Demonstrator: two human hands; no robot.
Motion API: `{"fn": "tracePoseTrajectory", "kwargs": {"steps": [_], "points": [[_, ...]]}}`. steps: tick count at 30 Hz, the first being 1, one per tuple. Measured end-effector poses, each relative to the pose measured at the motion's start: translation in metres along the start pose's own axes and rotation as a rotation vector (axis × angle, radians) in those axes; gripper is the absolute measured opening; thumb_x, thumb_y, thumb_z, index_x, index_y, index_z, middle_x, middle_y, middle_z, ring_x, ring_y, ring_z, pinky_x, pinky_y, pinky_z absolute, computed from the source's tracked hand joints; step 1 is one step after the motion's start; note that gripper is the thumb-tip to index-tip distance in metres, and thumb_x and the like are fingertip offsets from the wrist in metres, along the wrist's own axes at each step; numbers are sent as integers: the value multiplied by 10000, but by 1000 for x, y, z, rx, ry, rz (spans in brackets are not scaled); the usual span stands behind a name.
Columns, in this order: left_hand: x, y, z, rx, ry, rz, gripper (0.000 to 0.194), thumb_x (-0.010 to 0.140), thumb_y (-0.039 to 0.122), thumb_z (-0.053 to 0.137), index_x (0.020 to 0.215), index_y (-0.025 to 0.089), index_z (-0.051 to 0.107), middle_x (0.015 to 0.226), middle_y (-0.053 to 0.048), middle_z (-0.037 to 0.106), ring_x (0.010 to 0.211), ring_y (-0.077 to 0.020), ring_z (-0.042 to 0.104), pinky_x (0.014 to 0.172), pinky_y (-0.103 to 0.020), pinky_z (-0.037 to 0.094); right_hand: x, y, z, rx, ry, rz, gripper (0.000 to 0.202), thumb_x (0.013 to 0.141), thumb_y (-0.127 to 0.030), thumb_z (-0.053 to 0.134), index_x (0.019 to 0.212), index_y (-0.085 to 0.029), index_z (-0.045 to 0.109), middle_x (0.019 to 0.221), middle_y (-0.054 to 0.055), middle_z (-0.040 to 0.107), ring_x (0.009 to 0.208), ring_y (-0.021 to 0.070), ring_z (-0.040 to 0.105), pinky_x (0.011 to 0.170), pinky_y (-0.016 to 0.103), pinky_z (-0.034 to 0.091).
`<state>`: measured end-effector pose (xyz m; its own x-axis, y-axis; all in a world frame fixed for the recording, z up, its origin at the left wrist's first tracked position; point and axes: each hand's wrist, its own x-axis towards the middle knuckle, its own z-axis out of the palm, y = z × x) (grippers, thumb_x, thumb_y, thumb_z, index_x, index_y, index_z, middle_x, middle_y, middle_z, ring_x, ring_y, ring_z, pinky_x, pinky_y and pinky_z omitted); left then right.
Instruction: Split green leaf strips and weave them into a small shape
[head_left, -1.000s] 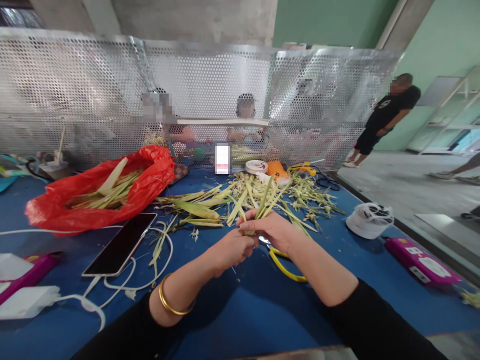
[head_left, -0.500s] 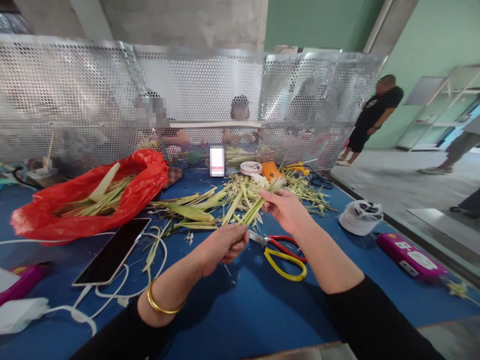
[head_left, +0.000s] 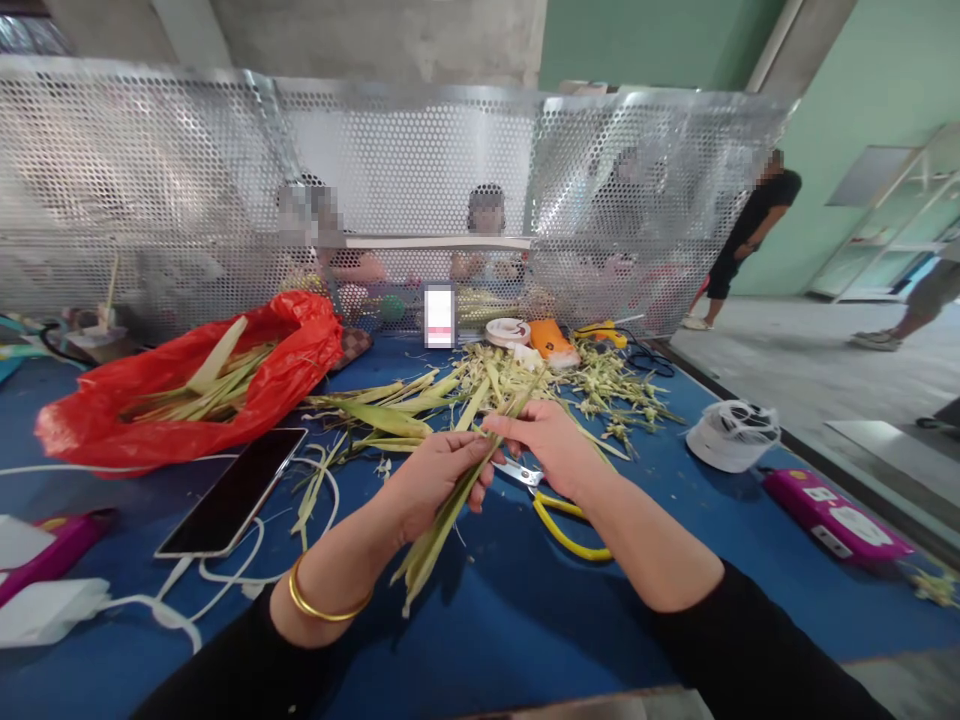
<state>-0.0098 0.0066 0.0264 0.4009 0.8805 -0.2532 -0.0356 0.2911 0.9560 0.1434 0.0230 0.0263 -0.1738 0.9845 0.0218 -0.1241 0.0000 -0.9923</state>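
A long bundle of pale green, dry-looking corn husks (head_left: 431,550) slants between my two hands, its lower ends hanging toward me over the blue table. My left hand (head_left: 442,475) is closed around its middle. Just above, my right hand (head_left: 551,445) pinches the same bundle, thumb on top, close to the left fingers. Scissors (head_left: 571,530) with a yellow handle lie partly hidden under my right forearm. Behind the hands spreads a heap of husk strips and trimmings (head_left: 499,370), with more husks (head_left: 386,418) to the left.
A red plastic bag (head_left: 105,440) of husks stands left, near a phone (head_left: 232,495) with white cables. Tape (head_left: 507,331) and an orange object (head_left: 551,342) sit behind the heap. At right are a wrapped white roll (head_left: 727,440) and a purple pack (head_left: 836,515). Perforated panels (head_left: 405,150) separate people beyond.
The bundle's lower ends now extend past my left hand toward me. My right hand has come down closer to the left. The scissors' red handle has gone out of sight.
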Motion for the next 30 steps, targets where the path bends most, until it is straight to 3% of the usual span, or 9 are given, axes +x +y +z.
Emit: {"fn": "tracePoseTrajectory", "kwargs": {"steps": [3,5,8,10,12,15,19,26,30], "points": [[0,-1,0,54,46,22,243,796,376,609,718,146,609,526,46,496,379,-52,408,358,-163,326,6,0,-8,33,73,-35,263,619,-371,769,627,-143,638,447,-58,479,437,71,394,454,226,292],[1,-2,-2,89,69,50,239,809,371,587,732,145,608,516,61,466,366,-35,355,340,-145,262,11,-1,-15,67,190,-81,293,637,-418,746,681,-149,638,496,-49,496,465,85,431,466,227,323],[3,-2,-3,107,114,85,238,814,366,568,737,143,604,517,69,451,363,-22,312,348,-139,208,15,-4,-22,17,552,-317,293,671,-437,707,779,-178,622,614,-38,523,523,98,461,488,227,360],[4,-2,-3,120,149,103,235,813,357,560,733,141,605,522,66,455,368,-20,316,362,-142,195,14,-7,-23,-136,653,-504,230,709,-396,681,790,-188,626,650,-25,538,559,108,467,523,237,384],[4,-2,-3,146,183,118,235,814,348,552,723,138,608,518,62,461,369,-22,321,371,-150,194,10,-8,-20,-308,553,-552,175,737,-357,662,756,-184,642,626,-18,536,560,115,459,536,245,389],[3,-1,-1,202,216,131,238,825,325,531,706,135,611,505,57,469,365,-27,321,378,-162,202,4,-4,-11,-456,396,-471,164,709,-334,698,754,-180,661,597,-30,516,534,109,440,520,242,374],[3,-2,0,257,212,128,234,829,305,520,717,129,626,504,54,478,368,-33,332,382,-170,212,6,6,-6,-509,375,-461,111,728,-288,668,703,-181,653,590,-31,530,538,108,437,533,244,365],[6,-3,-1,197,193,75,231,823,314,530,727,128,627,491,60,472,359,-29,316,378,-167,194,13,3,-12,-115,363,-310,154,709,-313,651,677,-171,600,508,-50,517,494,97,466,529,233,385],[7,-2,-2,166,197,48,218,830,292,525,727,127,625,499,58,474,356,-25,316,379,-166,183,17,4,-16,-28,417,-301,157,701,-312,645,660,-174,583,488,-53,531,459,87,486,505,220,389]]}}
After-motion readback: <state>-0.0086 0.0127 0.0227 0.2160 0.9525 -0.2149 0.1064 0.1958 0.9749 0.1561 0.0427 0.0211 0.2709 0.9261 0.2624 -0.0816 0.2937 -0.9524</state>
